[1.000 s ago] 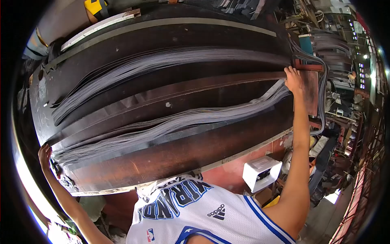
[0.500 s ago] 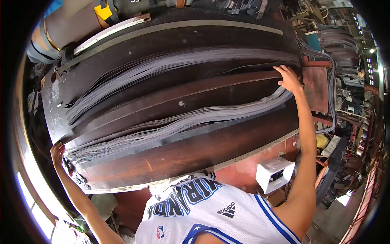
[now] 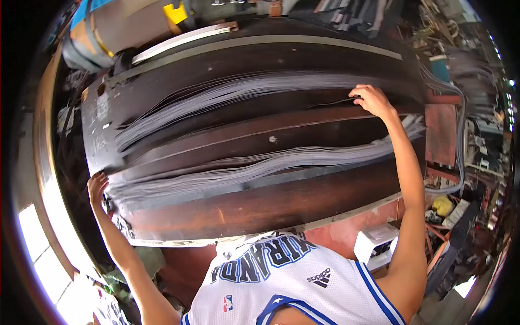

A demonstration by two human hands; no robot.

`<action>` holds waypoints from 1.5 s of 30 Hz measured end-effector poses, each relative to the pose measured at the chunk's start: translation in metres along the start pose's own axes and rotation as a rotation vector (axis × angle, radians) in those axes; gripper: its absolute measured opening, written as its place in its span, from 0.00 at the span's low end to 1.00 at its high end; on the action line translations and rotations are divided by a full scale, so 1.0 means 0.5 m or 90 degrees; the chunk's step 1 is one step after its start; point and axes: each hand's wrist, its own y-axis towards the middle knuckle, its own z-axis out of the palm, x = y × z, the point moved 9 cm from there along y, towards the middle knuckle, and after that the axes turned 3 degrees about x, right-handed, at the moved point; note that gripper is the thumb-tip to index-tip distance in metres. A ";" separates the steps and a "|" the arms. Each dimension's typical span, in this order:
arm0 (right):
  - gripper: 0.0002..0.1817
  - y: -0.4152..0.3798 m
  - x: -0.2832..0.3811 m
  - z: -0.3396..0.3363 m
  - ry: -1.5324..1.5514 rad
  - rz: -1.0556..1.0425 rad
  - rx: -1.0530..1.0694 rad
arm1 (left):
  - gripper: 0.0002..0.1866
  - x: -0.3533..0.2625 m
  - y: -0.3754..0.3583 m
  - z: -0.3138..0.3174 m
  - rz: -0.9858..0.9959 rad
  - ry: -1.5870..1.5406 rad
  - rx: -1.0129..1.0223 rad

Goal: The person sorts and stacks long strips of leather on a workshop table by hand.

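Observation:
Across the dark worktop run two long bundles of thin grey strips, a far bundle and a near bundle. Between them lies a long brown bar. My right hand is above the bar near its right part, fingers bent together at the end of a thin dark strip. At the worktop's left edge, my left hand is beside the left ends of the near bundle, its fingers bent; what they hold, if anything, is too small to make out.
A white box stands below the worktop's front edge at right. Grey strips hang past a red metal frame on the right. A pale bar and a large wrapped roll lie at the back left.
My right hand has moved left along the bar and away from the near bundle's right end, its fingers now closed on a thin strip. The whole view has shifted slightly.

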 end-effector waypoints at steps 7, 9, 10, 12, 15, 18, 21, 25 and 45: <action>0.06 0.028 0.011 0.019 -0.039 0.006 0.033 | 0.22 -0.106 -0.116 0.080 0.065 -0.032 0.014; 0.09 0.020 0.029 -0.008 -0.028 -0.005 -0.022 | 0.21 -0.103 -0.111 0.080 0.047 0.004 -0.020; 0.11 0.013 0.035 -0.024 -0.055 -0.085 -0.090 | 0.20 -0.106 -0.115 0.084 0.042 0.012 -0.029; 0.13 -0.008 0.018 -0.047 -0.019 -0.042 -0.137 | 0.18 -0.103 -0.107 0.083 0.023 0.026 -0.046; 0.12 -0.040 -0.004 -0.069 -0.048 -0.019 -0.154 | 0.18 -0.099 -0.094 0.086 -0.001 0.037 -0.067; 0.15 -0.069 -0.030 -0.085 -0.089 0.039 -0.164 | 0.18 -0.114 -0.097 0.093 0.010 0.043 -0.057; 0.24 -0.089 0.060 -0.150 -0.093 -0.017 -0.286 | 0.18 -0.121 -0.100 0.094 0.017 0.049 -0.053; 0.28 -0.103 0.028 -0.136 -0.285 0.006 -0.157 | 0.19 -0.115 -0.095 0.098 0.015 0.051 -0.037; 0.16 -0.312 -0.300 -0.080 -0.486 0.246 -0.105 | 0.27 -0.016 -0.005 0.012 0.088 -0.067 0.160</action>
